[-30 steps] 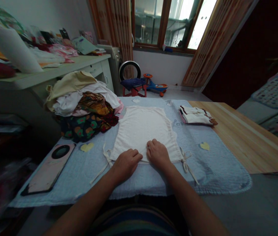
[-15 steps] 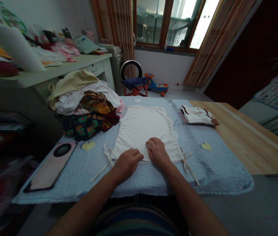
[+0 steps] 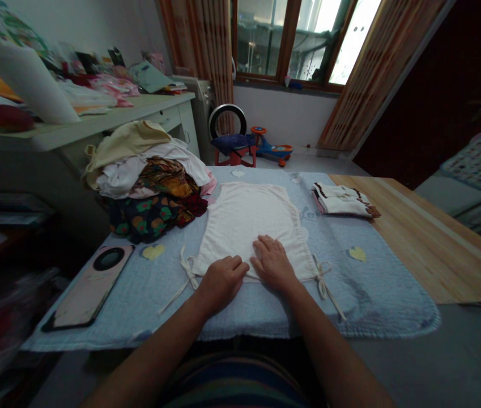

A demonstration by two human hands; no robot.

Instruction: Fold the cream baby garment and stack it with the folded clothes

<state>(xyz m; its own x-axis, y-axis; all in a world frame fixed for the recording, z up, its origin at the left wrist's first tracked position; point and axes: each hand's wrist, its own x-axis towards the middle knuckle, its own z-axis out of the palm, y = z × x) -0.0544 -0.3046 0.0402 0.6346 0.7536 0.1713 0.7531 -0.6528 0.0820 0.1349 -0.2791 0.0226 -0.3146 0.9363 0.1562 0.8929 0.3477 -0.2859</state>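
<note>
A white garment [image 3: 252, 215] with gathered sides lies spread flat in front of me, its tie cords [image 3: 322, 280] trailing from both lower corners. At its near hem, my left hand [image 3: 224, 280] is closed, fingers curled and pressed together on the edge of the cloth. My right hand [image 3: 273, 263] rests on the lower middle of the garment with its fingers stretched out. The two hands are close together but apart. Underneath is a light blue quilted cloth [image 3: 371, 300] with yellow hearts.
A heap of mixed clothes [image 3: 150, 181] stands at the left, with a pink phone [image 3: 91, 289] nearer to me. Folded clothes [image 3: 342, 201] lie at the right, by the bare wooden tabletop [image 3: 427, 238]. A cluttered desk [image 3: 138, 116] borders the left side.
My right hand's fingers have straightened and flattened on the garment. The left hand and the garment stay almost where they were.
</note>
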